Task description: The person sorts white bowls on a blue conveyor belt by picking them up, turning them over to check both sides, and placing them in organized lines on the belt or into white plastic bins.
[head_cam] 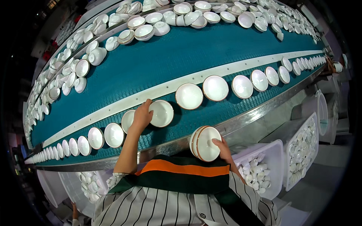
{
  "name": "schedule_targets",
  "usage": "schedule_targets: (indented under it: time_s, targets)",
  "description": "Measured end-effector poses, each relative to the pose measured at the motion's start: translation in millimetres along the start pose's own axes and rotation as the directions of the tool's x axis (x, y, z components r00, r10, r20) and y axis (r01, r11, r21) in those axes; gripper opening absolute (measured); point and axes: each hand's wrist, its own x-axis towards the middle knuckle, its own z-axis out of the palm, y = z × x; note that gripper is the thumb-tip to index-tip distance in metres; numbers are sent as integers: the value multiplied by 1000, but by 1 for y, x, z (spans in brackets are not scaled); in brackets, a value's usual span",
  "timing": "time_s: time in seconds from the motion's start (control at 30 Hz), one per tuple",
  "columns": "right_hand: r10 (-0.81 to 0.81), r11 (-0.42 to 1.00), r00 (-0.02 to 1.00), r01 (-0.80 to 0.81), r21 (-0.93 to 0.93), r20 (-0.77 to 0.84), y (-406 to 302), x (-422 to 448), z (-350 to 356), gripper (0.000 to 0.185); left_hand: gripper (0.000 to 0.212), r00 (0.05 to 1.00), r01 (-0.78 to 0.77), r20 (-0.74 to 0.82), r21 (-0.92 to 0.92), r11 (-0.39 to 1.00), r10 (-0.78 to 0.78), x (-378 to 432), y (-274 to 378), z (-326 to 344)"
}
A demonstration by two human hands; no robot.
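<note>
My left hand [143, 115] is at the left rim of a white bowl [161, 113] on the near lane of the green conveyor belt, its thumb over the edge. Part of another white bowl [128, 120] shows behind my left wrist. In my right hand [223, 148] is a small stack of nested white bowls [208, 144] with brown rims, tilted, thumb inside the top one. This stack is held over the belt's metal front edge, close to my apron [183, 179]. To the right of the left hand's bowl, a white bowl [189, 96] lies in the same row.
A pale divider rail [169, 89] separates the near lane from the wide green belt [158, 65], where heaped bowls [144, 32] line the far side. Bins of small white ceramics [278, 169] stand below at right, another bin [68, 183] at left. Another person's hand [74, 207] shows lower left.
</note>
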Motion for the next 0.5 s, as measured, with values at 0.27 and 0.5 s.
schedule_targets:
  time_s: [0.27, 0.5]
  targets:
    - [-106, 976, 988, 124, 176, -108, -79, 18, -33, 43, 46, 999, -14, -36, -43, 999, 13, 51, 80, 54]
    - [-296, 945, 951, 304, 119, -86, -161, 78, -101, 45, 51, 964, -155, -231, -93, 984, 130, 66, 128, 60]
